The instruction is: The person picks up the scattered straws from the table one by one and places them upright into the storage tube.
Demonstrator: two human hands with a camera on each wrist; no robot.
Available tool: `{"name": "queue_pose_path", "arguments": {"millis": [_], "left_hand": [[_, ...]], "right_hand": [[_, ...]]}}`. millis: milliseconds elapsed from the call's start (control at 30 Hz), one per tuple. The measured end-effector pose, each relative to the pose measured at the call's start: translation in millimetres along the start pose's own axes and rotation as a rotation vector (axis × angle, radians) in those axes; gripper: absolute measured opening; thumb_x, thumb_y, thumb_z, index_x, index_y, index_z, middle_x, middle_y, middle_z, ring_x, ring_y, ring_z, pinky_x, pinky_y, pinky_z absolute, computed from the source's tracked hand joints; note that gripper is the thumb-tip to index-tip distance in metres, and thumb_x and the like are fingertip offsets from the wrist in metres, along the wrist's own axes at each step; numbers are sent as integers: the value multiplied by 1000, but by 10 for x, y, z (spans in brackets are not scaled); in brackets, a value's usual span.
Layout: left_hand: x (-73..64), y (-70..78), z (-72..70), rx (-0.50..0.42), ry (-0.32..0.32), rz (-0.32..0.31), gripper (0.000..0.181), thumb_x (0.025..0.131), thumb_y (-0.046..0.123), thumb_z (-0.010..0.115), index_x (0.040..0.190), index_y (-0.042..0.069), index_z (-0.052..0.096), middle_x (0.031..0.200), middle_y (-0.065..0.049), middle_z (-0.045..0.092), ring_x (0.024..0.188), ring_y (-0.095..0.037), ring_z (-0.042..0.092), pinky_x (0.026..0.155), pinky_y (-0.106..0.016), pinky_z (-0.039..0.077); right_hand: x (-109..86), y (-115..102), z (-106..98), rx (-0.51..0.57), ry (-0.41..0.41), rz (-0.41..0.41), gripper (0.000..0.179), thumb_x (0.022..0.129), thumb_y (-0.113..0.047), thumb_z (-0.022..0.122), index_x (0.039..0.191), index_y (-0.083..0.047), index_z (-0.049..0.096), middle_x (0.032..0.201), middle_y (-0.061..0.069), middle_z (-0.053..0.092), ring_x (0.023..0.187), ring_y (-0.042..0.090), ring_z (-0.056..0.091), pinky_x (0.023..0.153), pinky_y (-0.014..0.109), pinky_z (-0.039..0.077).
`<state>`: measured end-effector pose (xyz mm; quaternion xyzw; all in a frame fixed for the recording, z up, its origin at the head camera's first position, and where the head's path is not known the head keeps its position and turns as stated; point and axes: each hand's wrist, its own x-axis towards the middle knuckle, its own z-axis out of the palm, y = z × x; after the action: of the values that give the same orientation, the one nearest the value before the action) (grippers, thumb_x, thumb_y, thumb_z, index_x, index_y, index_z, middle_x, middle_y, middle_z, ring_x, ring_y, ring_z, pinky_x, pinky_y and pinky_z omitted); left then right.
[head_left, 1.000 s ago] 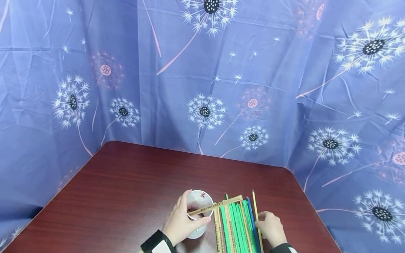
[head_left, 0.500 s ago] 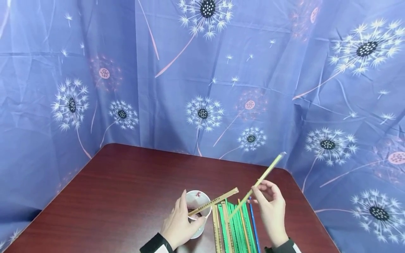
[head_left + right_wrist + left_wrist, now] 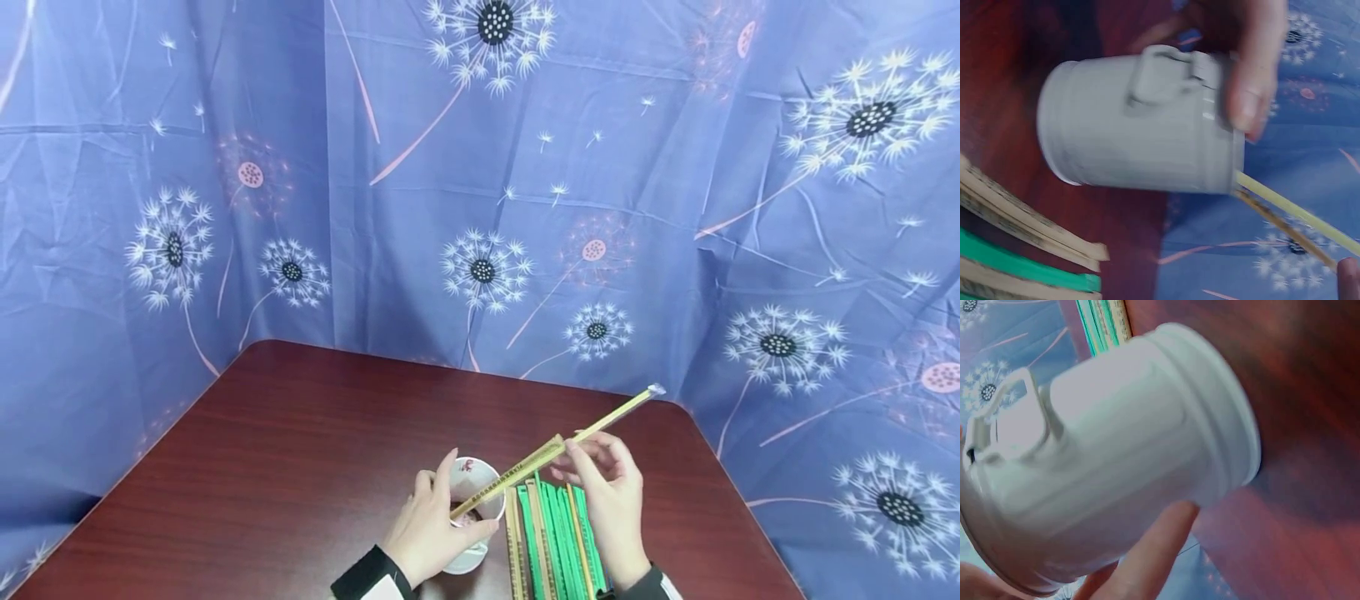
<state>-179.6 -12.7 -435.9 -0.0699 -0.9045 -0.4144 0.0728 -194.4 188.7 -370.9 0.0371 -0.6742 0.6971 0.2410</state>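
Yellow stick (image 3: 617,415) brought to white cup (image 3: 1104,444); left hand (image 3: 427,523) grips cup, right hand (image 3: 612,490) pinches stick.

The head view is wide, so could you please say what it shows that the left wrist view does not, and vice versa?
Only the head view shows the right hand, the yellow stick it pinches and the inside of the cup. Only the left wrist view clearly shows the handle and base ridge. Both share the cup, left hand, green sticks, table and curtain.
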Motion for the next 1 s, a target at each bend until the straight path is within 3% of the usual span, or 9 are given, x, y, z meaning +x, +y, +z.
{"name": "queue_pose_path", "arguments": {"millis": [133, 233, 567, 700, 833, 1000], "left_hand": [[35, 30, -23, 56, -59, -24, 112, 64, 74, 70, 158, 20, 39, 98, -12, 47, 71, -23, 53, 56, -44, 46], [55, 39, -40, 100, -89, -17, 111, 62, 77, 69, 156, 25, 43, 98, -13, 47, 69, -23, 53, 53, -44, 44], [86, 65, -82, 173, -94, 32, 112, 57, 83, 66, 148, 18, 53, 98, -14, 50, 68, -22, 57, 51, -46, 47], [106, 63, -55, 212, -68, 48, 115, 55, 87, 62, 145, 15, 55, 100, -14, 52, 71, -24, 58, 54, -49, 49], [122, 58, 3, 221, 13, 78, 118, 52, 90, 61, 135, 7, 59, 108, -13, 54, 88, -29, 60, 57, -52, 52], [133, 30, 84, 145, 102, 119, 111, 55, 82, 69, 129, 0, 57, 133, -17, 55, 109, -34, 61, 62, -55, 54]], "right_hand": [[-56, 201, 43, -150, -41, 81, 31, 90, -14, 70, 104, 12, 62, 85, 15, 75, 69, 18, 73, 64, 36, 60], [-105, 334, 70, -255, -78, 132, 31, 89, -19, 72, 100, 9, 66, 90, 22, 74, 71, 15, 72, 63, 32, 60], [-190, 510, 203, -345, -251, 168, 29, 89, -21, 70, 98, 6, 63, 88, 10, 67, 72, 14, 69, 58, 32, 59], [-163, 490, 175, -348, -295, 165, 34, 89, -24, 71, 104, 6, 62, 91, 10, 67, 74, 16, 68, 60, 33, 60], [-120, 486, 61, -363, -372, 176, 42, 88, -20, 71, 118, 7, 61, 102, 15, 68, 82, 24, 70, 65, 37, 60], [25, 587, -209, -581, -319, 122, 34, 83, -6, 69, 116, 3, 69, 100, 16, 72, 81, 23, 67, 66, 36, 55]]}}
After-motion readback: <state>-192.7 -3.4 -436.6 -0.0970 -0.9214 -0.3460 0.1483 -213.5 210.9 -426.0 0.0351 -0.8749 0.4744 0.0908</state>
